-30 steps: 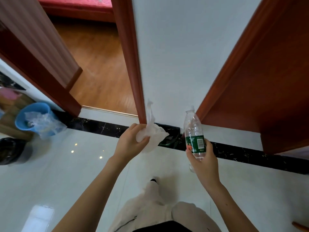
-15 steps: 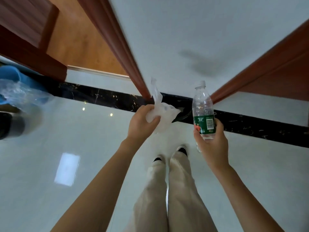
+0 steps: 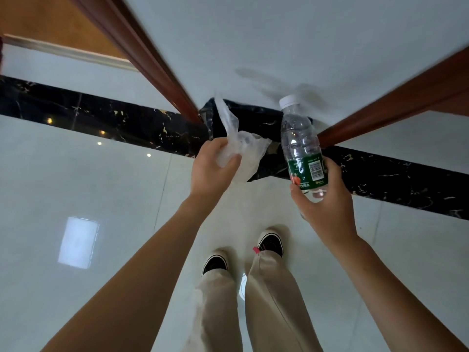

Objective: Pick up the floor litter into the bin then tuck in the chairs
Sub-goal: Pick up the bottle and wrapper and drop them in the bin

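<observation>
Out in front of us, our left hand point(image 3: 210, 174) pinches a crumpled clear bag point(image 3: 247, 151), and our right hand point(image 3: 328, 209) wraps the labelled lower half of a capped bottle point(image 3: 299, 138). We should keep both grips firm and turn to find the bin, which is out of view. A wall point(image 3: 279, 34) stands close ahead; open floor point(image 3: 83, 184) lies to our left.

Person's dress, noted from alongside. Trousers point(image 3: 274, 306): light khaki, loose and wide in the leg, plain cloth; a stitched seam runs down the right leg. A small red tag point(image 3: 255, 249) shows at the right hem. Left shoe point(image 3: 215, 262) and right shoe point(image 3: 271, 243): black uppers, pale cream rubber round the toe. Bare: left hand point(image 3: 210, 171), right hand point(image 3: 330, 212), and both forearms as far as can be seen.
</observation>
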Tool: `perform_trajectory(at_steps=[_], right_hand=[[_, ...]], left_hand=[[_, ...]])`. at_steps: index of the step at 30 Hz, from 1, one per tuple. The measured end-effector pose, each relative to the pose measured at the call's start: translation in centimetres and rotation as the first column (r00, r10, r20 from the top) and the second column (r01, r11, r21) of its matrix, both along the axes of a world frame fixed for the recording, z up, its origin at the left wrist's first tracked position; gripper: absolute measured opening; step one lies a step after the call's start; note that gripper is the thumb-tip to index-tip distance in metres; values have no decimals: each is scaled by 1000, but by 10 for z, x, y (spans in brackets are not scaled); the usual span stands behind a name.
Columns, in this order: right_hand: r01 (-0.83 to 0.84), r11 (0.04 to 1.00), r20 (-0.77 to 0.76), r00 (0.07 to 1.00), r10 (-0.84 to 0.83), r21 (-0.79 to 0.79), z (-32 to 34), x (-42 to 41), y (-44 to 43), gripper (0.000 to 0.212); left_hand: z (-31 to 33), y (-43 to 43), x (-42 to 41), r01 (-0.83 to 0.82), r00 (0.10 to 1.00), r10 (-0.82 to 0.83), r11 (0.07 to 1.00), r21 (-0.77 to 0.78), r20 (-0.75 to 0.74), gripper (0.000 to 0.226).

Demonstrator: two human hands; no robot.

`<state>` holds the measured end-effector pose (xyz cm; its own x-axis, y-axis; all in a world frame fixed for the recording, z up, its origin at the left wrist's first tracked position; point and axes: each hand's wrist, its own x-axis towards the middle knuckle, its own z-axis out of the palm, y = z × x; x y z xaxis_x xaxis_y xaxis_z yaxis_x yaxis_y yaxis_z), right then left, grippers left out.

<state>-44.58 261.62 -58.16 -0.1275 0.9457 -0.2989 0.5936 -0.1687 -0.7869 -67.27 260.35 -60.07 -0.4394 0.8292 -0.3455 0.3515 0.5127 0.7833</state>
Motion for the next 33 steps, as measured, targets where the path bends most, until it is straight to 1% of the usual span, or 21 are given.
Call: perform_trajectory(at_steps=[3,5,9,12,15,19,22,25,28,31,33], right_hand=[[-4,1000,-22,1000,4,-4,-22,-1,3,59],[-1,1000,-32,999,0,-16,-31,-2,6,59],[45,999,-42,998,-45,-18,-45,-1,11,58],[58,998,-42,997,-60,-35,-55,0,12,59],[60,997,-41,997,-62,-51,-64,2,14,60],[70,996,-30,997,-72,-57,-67,3,17,60],[58,997,-36,998,-60,-53,-59,-1,17,57],[-35,998,-28,999,34,-48,-52,-4,14,57],[-172,984,10,985,173,-43,-51,-8,17,65],[-300,953,117,949,294,41,-61,-16,35,71],[-372,926,190,916,353,71,-70,-24,55,73]], left_hand=[[-25,11,1,54,997,-51,998,46,-53,31],[-36,18,5,60,995,-52,994,91,-90,34],[-56,32,11,66,993,-51,988,139,-110,43],[-70,42,13,56,993,-38,984,170,-110,43],[-81,48,14,109,983,-78,975,192,-164,43],[-85,46,8,210,956,-152,952,222,-252,57],[-78,39,-6,209,945,-131,947,245,-300,65],[-74,28,-25,184,932,-105,962,203,-347,64],[-81,21,-42,177,921,-123,977,116,-370,66],[-94,19,-51,197,910,-158,978,64,-384,72],[-103,17,-53,208,910,-177,977,45,-374,75]])
